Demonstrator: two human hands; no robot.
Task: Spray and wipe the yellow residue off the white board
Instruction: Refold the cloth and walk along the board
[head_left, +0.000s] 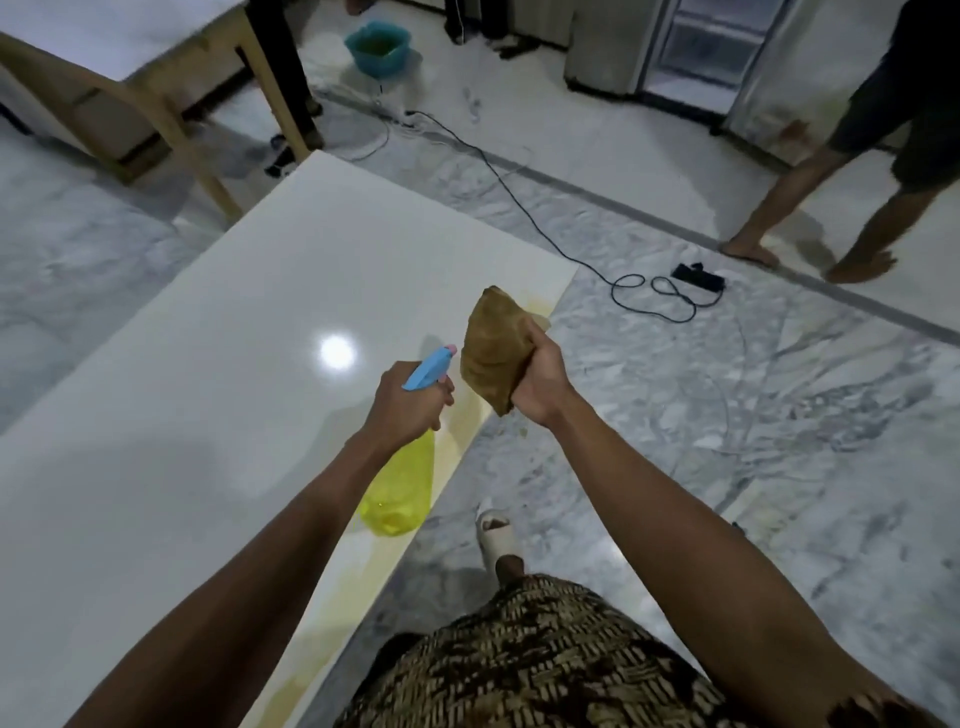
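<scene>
The white board (218, 374) lies flat across the left, with yellow residue (462, 431) streaked along its right edge. Above that edge the left hand (408, 405) grips the neck of a yellow spray bottle (400, 483), fingers curled round it below the blue nozzle. Just beside it, the right hand (540, 384) clutches a bunched brown cloth (493, 348), held clear of the board.

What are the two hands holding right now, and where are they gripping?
The left hand grips the yellow spray bottle at its neck, under the blue trigger head. The right hand clutches the brown cloth by one side.
</scene>
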